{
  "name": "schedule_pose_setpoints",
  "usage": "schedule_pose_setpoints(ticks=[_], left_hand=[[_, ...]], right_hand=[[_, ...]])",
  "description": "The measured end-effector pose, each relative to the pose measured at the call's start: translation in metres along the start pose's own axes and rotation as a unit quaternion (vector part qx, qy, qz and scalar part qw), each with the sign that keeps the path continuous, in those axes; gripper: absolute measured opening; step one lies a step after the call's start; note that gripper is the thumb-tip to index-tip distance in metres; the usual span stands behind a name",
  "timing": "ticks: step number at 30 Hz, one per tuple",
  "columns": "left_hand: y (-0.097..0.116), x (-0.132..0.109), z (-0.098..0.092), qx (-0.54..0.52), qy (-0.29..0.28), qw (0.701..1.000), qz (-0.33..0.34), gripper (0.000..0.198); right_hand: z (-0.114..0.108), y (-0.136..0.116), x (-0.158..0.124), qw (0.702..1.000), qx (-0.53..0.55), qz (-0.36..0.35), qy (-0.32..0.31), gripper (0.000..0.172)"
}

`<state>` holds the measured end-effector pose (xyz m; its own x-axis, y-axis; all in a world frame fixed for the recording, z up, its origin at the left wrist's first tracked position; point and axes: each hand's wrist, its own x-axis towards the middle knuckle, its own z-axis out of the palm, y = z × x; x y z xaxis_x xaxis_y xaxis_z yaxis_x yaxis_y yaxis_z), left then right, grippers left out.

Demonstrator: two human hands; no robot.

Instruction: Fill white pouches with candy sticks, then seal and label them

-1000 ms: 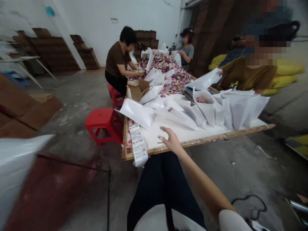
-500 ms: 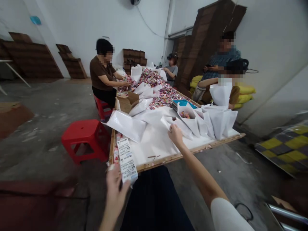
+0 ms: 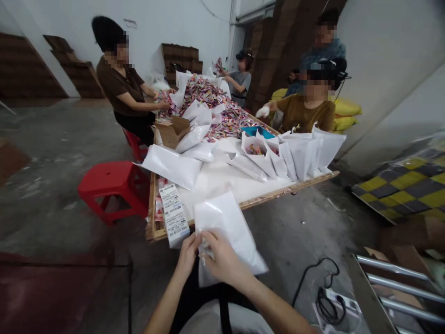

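Held white bag [image 3: 222,211] is at the table's [image 3: 217,176] near edge, toward the L corner; it overlaps the edge in view, can't tell if touching. L hand [image 3: 187,253] and R hand [image 3: 220,257] meet at the bag's L side, fingers of both closed on its edge; contents hidden.

Label stack [image 3: 173,213] lies at the table's near L corner, end jutting past the edge, just beside the L hand. Small red pkts [image 3: 158,208] sit b/w it & the L rim. Flat white bag [image 3: 170,162] pokes over the table's L edge, nr the red stool [image 3: 106,181]. White tabletop runs b/w that bag & the bag row [image 3: 299,155] along the table's R side; grey floor [image 3: 278,232] lies off the near R edge.

Containers: front upright bag [image 3: 259,155] of the row gapes, colourful pkts inside. Blue tray [image 3: 259,132] is partly hidden behind it. Cardboard box [image 3: 172,132], table's L side, flaps up, inside not visible. Pkt heap [image 3: 208,93] covers the table's far end, w/ co-workers on L, R & far sides.
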<state>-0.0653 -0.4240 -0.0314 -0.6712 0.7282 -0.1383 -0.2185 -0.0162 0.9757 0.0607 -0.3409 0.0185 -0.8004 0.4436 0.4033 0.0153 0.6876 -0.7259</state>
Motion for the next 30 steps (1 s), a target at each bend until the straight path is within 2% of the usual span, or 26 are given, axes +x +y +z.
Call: schedule_pose_setpoints(ticks=[1, 2, 4, 5, 6, 7, 9, 12, 15, 18, 20, 22, 24, 25, 27, 29, 30], left_hand=[[-0.007, 0.008, -0.005, 0.004, -0.006, 1.000, -0.003, 0.054], [-0.011, 0.016, -0.009, 0.009, -0.012, 1.000, -0.007, 0.053], [-0.013, 0.029, -0.009, 0.021, -0.015, 1.000, -0.005, 0.051], [-0.010, 0.034, -0.007, 0.026, -0.013, 1.000, 0.005, 0.050], [-0.006, 0.038, -0.003, 0.030, -0.011, 0.999, 0.020, 0.048], [0.000, 0.042, 0.002, 0.033, -0.010, 0.999, 0.035, 0.048], [0.010, 0.051, 0.012, 0.043, -0.003, 0.998, 0.050, 0.049], [0.015, 0.061, 0.022, 0.078, 0.016, 0.997, 0.019, 0.046], [0.010, 0.064, 0.020, 0.065, 0.052, 0.996, -0.010, 0.047], [0.005, 0.059, 0.013, 0.014, 0.077, 0.997, -0.020, 0.040], [0.005, 0.057, 0.012, -0.018, 0.082, 0.996, -0.032, 0.036], [0.009, 0.060, 0.013, -0.053, 0.080, 0.994, -0.050, 0.036], [0.015, 0.067, 0.015, -0.086, 0.070, 0.992, -0.056, 0.043], [0.019, 0.071, 0.016, -0.097, 0.060, 0.992, -0.052, 0.047], [0.025, 0.078, 0.017, -0.104, 0.031, 0.993, -0.037, 0.053], [0.030, 0.083, 0.018, -0.096, 0.001, 0.995, -0.029, 0.052], [0.032, 0.084, 0.019, -0.091, -0.007, 0.995, -0.028, 0.051]], right_hand=[[-0.012, 0.015, 0.002, 1.000, 0.006, 0.005, 0.015, 0.039], [-0.025, 0.032, 0.004, 0.998, -0.001, 0.021, 0.063, 0.032], [-0.052, 0.072, 0.009, 0.973, -0.041, 0.082, 0.211, 0.023], [-0.062, 0.092, 0.013, 0.953, -0.057, 0.120, 0.272, 0.028], [-0.069, 0.112, 0.016, 0.938, -0.061, 0.155, 0.305, 0.035], [-0.072, 0.129, 0.021, 0.933, -0.049, 0.182, 0.306, 0.041], [-0.067, 0.156, 0.030, 0.944, -0.007, 0.214, 0.251, 0.045], [-0.051, 0.174, 0.040, 0.954, 0.043, 0.248, 0.163, 0.044], [-0.050, 0.175, 0.038, 0.946, 0.073, 0.274, 0.160, 0.046], [-0.065, 0.175, 0.030, 0.937, 0.073, 0.283, 0.190, 0.046], [-0.074, 0.172, 0.026, 0.933, 0.037, 0.290, 0.210, 0.042], [-0.076, 0.164, 0.027, 0.926, -0.039, 0.268, 0.262, 0.035], [-0.070, 0.148, 0.034, 0.918, -0.111, 0.209, 0.319, 0.027], [-0.064, 0.138, 0.040, 0.923, -0.125, 0.170, 0.321, 0.022], [-0.047, 0.117, 0.059, 0.958, -0.103, 0.098, 0.248, 0.012], [-0.027, 0.098, 0.082, 0.987, -0.069, 0.058, 0.132, 0.015], [-0.019, 0.091, 0.094, 0.992, -0.065, 0.060, 0.089, 0.018]])
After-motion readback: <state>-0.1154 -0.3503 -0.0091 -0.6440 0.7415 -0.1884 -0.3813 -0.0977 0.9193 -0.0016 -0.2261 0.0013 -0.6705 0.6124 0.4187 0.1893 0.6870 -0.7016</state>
